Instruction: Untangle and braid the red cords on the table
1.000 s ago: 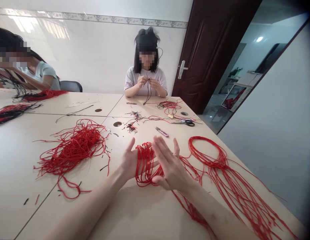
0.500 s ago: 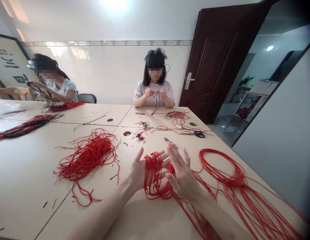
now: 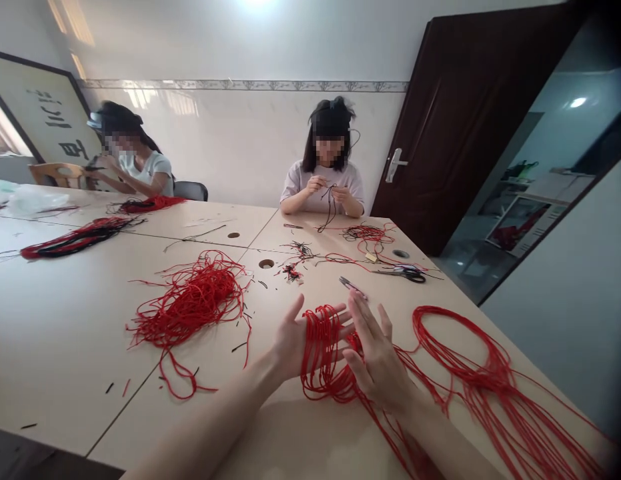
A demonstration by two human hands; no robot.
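Observation:
Loops of red cord (image 3: 320,350) hang around my left hand (image 3: 289,343), crossing its palm and fingers. That hand is open, palm up, with the fingers stretched out. My right hand (image 3: 377,367) is also open, its fingers extended and held just to the right of the loops. Behind the right hand, part of the cord is hidden, and loose strands run down past that wrist toward the table's near edge. A larger coil of red cord (image 3: 447,313) lies to the right, its long ends trailing forward.
A tangled heap of red cord (image 3: 200,300) lies left of my hands. Beyond them are small snips (image 3: 351,285), black-handled scissors (image 3: 407,272) and cord scraps (image 3: 291,271). One person (image 3: 326,180) opposite handles dark cord; another person (image 3: 150,170) sits at far left.
My view has turned slightly left, so everything appears farther right. Both my hands keep nearly the same pose around the loops. The person at far left now has their hands nearer their face.

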